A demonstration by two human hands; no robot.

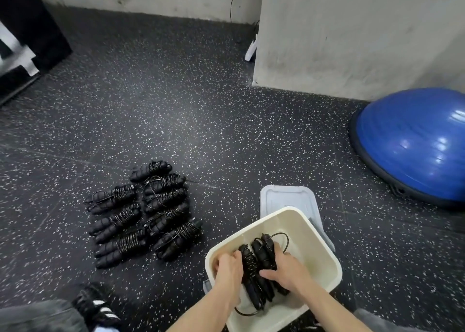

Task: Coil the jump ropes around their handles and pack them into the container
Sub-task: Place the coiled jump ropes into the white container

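We have both hands inside the cream container (324,243): our left hand (227,271) and right hand (289,271) each grasp the coiled jump ropes (256,263) there. More coiled ropes (141,213) lie on open floor (201,120) left of its rim; a grey lid (286,198) lies beyond its far edge.

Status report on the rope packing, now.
Both hands, left hand and right hand, gripping coiled ropes inside container. Eight bundles wait on floor. Nothing obstructing.
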